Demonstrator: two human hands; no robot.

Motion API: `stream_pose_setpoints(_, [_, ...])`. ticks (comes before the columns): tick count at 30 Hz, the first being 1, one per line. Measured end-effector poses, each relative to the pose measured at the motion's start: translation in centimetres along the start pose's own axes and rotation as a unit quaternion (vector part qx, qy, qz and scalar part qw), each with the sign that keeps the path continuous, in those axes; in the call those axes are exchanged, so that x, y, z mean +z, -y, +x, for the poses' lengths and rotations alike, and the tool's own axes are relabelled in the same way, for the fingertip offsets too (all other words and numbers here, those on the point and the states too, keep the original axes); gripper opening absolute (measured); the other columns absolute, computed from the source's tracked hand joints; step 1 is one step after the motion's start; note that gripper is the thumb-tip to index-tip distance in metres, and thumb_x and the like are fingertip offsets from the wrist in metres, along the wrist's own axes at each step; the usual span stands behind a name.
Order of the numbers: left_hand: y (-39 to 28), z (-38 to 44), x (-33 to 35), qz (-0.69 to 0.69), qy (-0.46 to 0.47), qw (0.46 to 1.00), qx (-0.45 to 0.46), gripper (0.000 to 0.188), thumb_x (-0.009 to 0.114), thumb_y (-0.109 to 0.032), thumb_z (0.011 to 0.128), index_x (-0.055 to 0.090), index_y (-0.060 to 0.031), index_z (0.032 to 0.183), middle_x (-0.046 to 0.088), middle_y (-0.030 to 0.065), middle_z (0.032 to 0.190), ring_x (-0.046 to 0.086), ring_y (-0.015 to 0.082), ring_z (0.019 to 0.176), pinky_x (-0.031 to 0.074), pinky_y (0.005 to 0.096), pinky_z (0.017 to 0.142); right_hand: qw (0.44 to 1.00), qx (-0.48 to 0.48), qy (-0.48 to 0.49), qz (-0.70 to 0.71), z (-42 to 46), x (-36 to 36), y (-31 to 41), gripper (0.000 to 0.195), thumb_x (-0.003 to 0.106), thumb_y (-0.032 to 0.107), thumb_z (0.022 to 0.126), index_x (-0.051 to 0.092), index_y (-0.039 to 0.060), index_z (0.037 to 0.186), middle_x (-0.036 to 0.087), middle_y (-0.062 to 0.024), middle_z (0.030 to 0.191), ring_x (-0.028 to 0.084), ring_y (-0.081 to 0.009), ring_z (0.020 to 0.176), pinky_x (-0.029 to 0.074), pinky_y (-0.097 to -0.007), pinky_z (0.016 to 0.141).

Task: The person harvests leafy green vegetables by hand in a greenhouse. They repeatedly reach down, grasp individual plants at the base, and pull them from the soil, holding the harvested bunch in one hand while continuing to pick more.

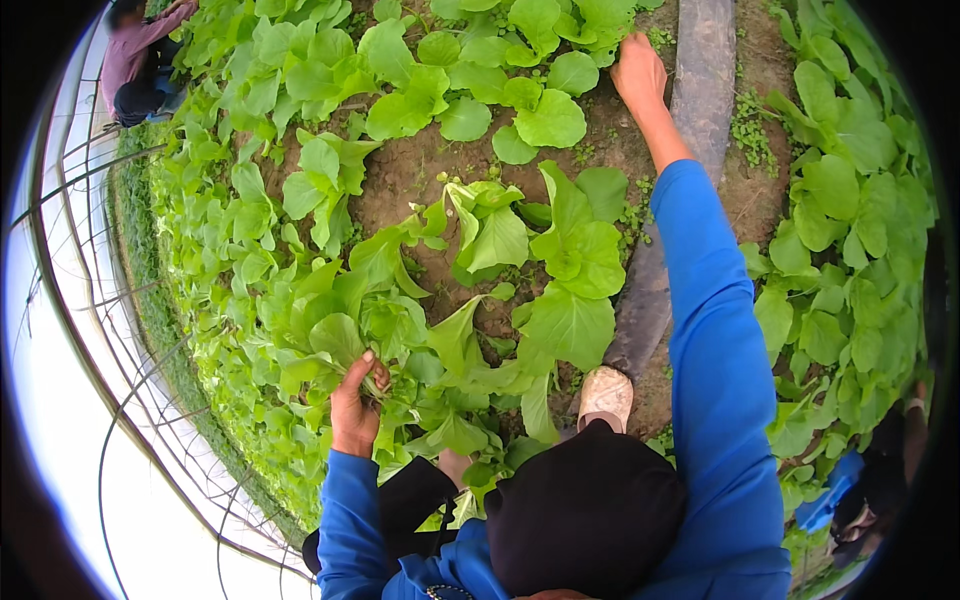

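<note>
My left hand [358, 401] is closed around the stems of a bunch of leafy greens [337, 337], left of the picture's middle. Its leaves fan out above the fist among other plants. My right arm reaches far forward, and my right hand [640, 66] is at the edge of a leafy green plant [600, 30] near the top; the fingertips are partly hidden at the leaves, so what they grip cannot be told. Between the hands, broad-leaved plants [574, 247] grow from brown soil [409, 176], some with drooping leaves.
A grey plastic strip [701, 82] runs along the soil at the right, with my light shoe [606, 394] beside it. More greens [832, 187] grow beyond. One person [135, 60] is at the upper left, another [877, 480] at the lower right. A greenhouse frame [67, 307] curves along the left.
</note>
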State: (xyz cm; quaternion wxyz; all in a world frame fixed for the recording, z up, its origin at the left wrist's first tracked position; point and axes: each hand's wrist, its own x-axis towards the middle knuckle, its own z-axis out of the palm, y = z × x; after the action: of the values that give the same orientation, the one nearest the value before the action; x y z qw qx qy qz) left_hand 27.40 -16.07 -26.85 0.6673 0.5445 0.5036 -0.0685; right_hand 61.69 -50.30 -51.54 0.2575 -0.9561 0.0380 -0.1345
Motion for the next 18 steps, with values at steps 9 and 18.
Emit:
stream_pose_setpoints(9, [0.8, 0.4, -0.5, -0.021, -0.001, 1.000, -0.010, 0.017, 0.064, -0.013, 0.085, 0.055, -0.0019, 0.077, 0.051, 0.0059, 0.070, 0.047, 0.0144, 0.063, 0.039, 0.0253, 0.061, 0.984, 0.014, -0.083, 0.155, -0.8, -0.3, -1.4, 0.031, 0.056, -0.002, 0.074, 0.066, 0.0142, 0.099, 0.064, -0.0212, 0.088, 0.062, -0.0414, 0.081, 0.051, -0.0436, 0.071])
stream_pose_setpoints(18, [1.4, 0.7, -0.5, -0.074, 0.006, 0.997, -0.021, 0.017, 0.065, -0.013, 0.085, 0.054, -0.0020, 0.077, 0.051, 0.0066, 0.072, 0.047, 0.0158, 0.065, 0.038, 0.0267, 0.062, 0.692, 0.390, 0.052, 0.605, -7.2, -2.0, 3.5, 0.035, 0.083, 0.011, 0.067, 0.063, 0.0033, 0.095, 0.065, -0.0049, 0.085, 0.059, -0.0125, 0.070, 0.045, -0.0257, 0.058])
